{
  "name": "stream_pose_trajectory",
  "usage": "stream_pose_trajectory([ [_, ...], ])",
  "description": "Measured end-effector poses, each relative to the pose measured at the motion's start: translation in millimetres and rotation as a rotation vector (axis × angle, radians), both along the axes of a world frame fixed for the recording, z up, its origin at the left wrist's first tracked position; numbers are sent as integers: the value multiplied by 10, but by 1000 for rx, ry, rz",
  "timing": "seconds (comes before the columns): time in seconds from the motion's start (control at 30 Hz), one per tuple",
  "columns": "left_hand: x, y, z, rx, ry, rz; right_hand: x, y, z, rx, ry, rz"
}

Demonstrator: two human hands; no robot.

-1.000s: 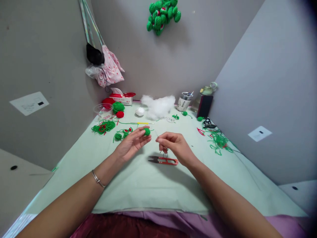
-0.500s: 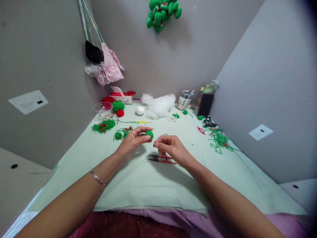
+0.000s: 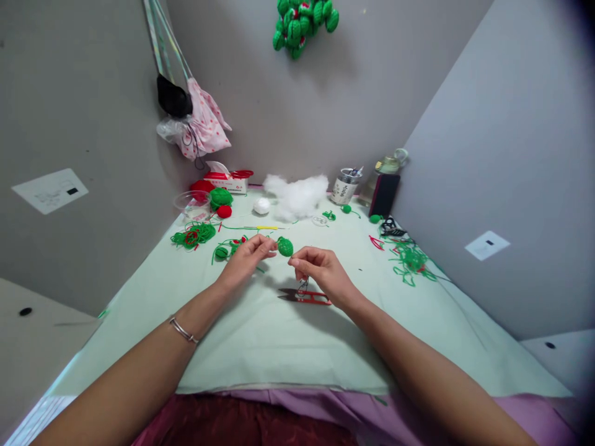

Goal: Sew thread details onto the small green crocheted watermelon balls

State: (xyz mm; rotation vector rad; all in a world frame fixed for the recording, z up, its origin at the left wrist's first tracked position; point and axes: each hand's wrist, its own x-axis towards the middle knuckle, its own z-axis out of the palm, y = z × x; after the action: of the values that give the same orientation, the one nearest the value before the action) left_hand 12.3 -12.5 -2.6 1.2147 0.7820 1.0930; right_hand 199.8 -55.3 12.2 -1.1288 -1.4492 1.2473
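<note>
The left hand (image 3: 246,259) grips the green crocheted piece (image 3: 285,247) at its ten-o'clock end, long axis toward four, where the equally near right hand (image 3: 325,271) has fingertips pinched together

No legible text; blurred print on box (image 3: 233,184), pen tin (image 3: 343,191).

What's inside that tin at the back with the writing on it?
Some thin things that look like pens poke out of the top of the tin. Its side hides their lower ends and whatever else is down there.
</note>
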Motion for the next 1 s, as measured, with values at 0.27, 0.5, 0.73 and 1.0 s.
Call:
stream_pose_trajectory([
  [0.27, -132, 67, 128, -249, -474, -2, -8, 2, -24, 19, -49, 3],
  [0.5, -107, -21, 179, -68, -191, -39, -21, -22, 7, 56, -48, -10],
  [0.73, -100, 21, 57, 38, 73, -180, 0, -30, -5, 43, -74, 33],
  [1.0, -102, 46, 8, 39, 113, -139, 148, 8, 67, -63, -106, 176],
])
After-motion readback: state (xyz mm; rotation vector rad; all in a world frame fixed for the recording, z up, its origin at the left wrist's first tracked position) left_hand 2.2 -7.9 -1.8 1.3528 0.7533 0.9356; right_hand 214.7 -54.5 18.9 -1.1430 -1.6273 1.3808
